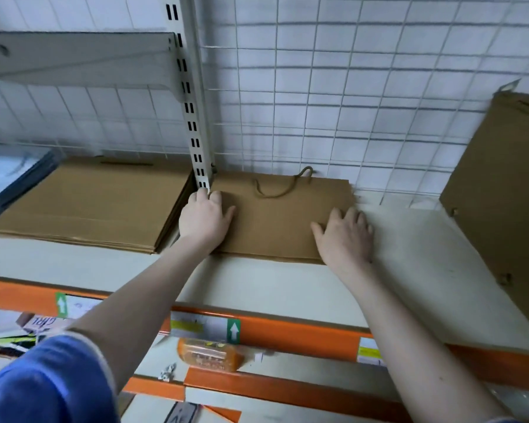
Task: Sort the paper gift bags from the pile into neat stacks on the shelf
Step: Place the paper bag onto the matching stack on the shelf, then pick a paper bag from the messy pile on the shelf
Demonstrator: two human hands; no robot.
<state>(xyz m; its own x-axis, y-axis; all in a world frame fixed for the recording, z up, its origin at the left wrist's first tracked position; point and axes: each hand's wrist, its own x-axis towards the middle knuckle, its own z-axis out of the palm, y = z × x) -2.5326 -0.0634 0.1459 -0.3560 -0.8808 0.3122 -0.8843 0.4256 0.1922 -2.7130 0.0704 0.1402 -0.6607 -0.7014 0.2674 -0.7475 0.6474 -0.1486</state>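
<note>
A flat brown paper gift bag [275, 221] with a cord handle lies on the white shelf [409, 239], its top edge toward the wire-grid back. My left hand [205, 218] rests flat on its left edge beside the slotted upright. My right hand [345, 236] presses flat on its right end, fingers straight. A thick stack of larger brown bags [92, 206] lies to the left of the upright. Another large brown bag [507, 190] leans at the right edge of view.
A slotted metal upright [193, 117] divides the shelf bays, and a bracket shelf [80, 56] hangs above left. An orange price rail [287, 331] runs along the shelf front. Below it lie an orange packet [211, 355] and printed items.
</note>
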